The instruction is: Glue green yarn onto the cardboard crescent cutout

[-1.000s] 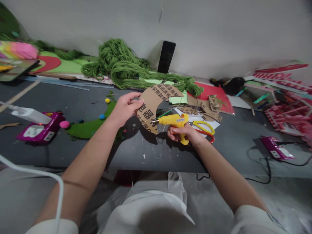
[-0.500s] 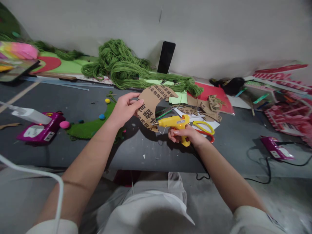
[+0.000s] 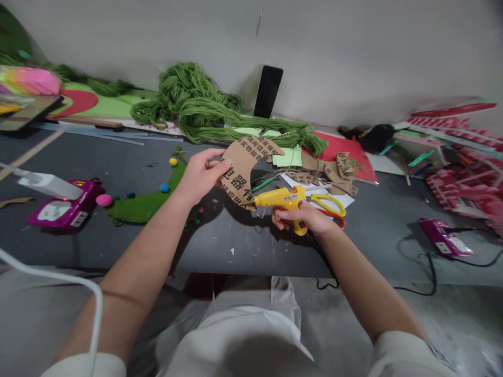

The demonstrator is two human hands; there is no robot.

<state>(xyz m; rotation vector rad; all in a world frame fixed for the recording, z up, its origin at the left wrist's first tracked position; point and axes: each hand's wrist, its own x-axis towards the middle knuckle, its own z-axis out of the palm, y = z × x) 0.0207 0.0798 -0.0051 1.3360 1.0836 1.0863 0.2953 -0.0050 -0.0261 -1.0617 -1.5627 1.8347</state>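
Note:
A brown crescent-shaped piece of cardboard point(image 3: 239, 170) with printed black characters is pinched at its left edge by my left hand point(image 3: 206, 175). My right hand point(image 3: 296, 214) is wrapped around the handle of a yellow hot glue gun point(image 3: 279, 198). The gun's nozzle points left and lies at the cardboard's lower tip; whether it touches, I cannot tell. Behind my left forearm lies a green crescent point(image 3: 145, 204) trimmed with coloured pompoms, partly hidden. Scissors point(image 3: 330, 207) with yellow and red handles rest just beyond my right hand.
Green yarn point(image 3: 196, 104) is heaped along the wall beside a leaning phone point(image 3: 268, 91). Cardboard scraps point(image 3: 340, 175) lie at the right. Purple power strips sit at the left point(image 3: 70, 207) and right point(image 3: 446, 238), with a black cord running along the front edge.
The glue gun's nozzle has shifted very slightly along the cardboard's lower tip. Both hands keep their grips and otherwise stay nearly still.

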